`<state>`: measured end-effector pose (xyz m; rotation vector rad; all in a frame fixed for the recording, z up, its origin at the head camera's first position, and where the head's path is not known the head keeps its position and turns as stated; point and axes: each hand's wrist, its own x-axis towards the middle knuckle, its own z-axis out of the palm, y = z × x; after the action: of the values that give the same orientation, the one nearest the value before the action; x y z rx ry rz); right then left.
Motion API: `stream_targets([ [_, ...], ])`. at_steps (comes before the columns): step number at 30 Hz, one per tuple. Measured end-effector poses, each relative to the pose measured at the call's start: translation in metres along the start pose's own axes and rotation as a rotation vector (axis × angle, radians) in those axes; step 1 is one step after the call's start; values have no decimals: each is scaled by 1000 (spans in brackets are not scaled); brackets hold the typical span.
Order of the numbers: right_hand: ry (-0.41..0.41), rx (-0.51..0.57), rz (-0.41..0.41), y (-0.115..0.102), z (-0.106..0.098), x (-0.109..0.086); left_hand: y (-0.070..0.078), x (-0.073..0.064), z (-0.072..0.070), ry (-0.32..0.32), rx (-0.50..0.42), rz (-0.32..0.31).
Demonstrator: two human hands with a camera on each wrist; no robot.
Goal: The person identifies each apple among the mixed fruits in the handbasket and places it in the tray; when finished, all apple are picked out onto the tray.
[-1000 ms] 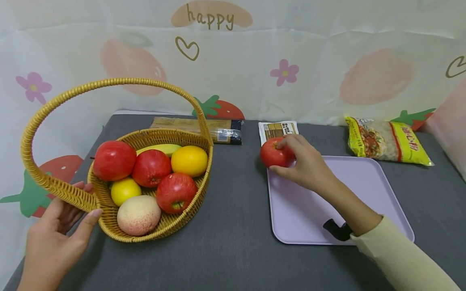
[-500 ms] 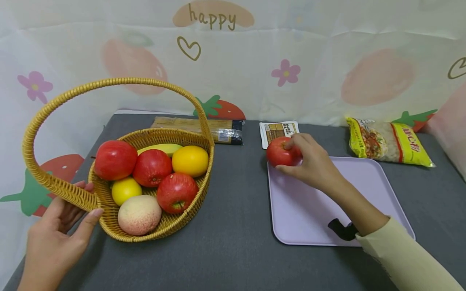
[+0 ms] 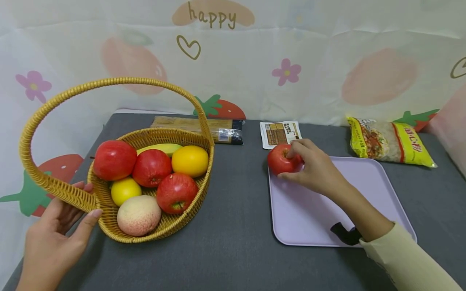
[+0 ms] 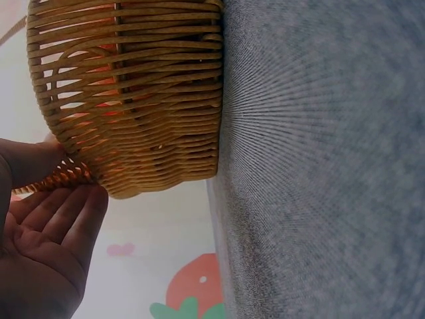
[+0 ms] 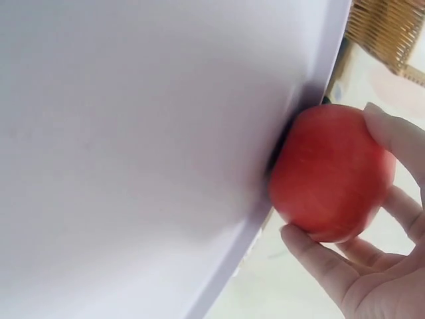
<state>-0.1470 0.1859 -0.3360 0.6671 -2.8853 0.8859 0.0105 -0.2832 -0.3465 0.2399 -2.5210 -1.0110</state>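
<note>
My right hand [image 3: 314,167] grips a red apple [image 3: 282,159] at the far left corner of the lilac tray [image 3: 327,210]. In the right wrist view, thumb and fingers [image 5: 319,262] curve round the apple, which sits right at the tray's rim. At the left, my left hand [image 3: 60,230] holds the wicker basket [image 3: 156,233] where its handle meets the rim, thumb in front and fingers behind. Inside the basket lie several red apples [image 3: 177,193], a peach [image 3: 139,215], a yellow lemon-like fruit [image 3: 125,190], an orange-yellow fruit [image 3: 190,161] and a partly hidden banana [image 3: 160,148].
Behind the basket lies a long pack of dry noodles [image 3: 229,131]. A small white-and-brown packet [image 3: 280,133] lies beyond the apple, and a yellow bag [image 3: 391,141] is at the back right. A printed curtain [image 3: 255,40] hangs along the table's back edge.
My right hand has brought the apple slightly right and toward me, down onto the tray's corner. The left hand and basket have stayed nearly still.
</note>
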Motion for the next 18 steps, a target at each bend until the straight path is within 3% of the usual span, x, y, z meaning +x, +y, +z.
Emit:
stream_targets([
  [18, -25, 15, -54, 2, -11, -2, 1, 0, 0, -1, 6, 14],
])
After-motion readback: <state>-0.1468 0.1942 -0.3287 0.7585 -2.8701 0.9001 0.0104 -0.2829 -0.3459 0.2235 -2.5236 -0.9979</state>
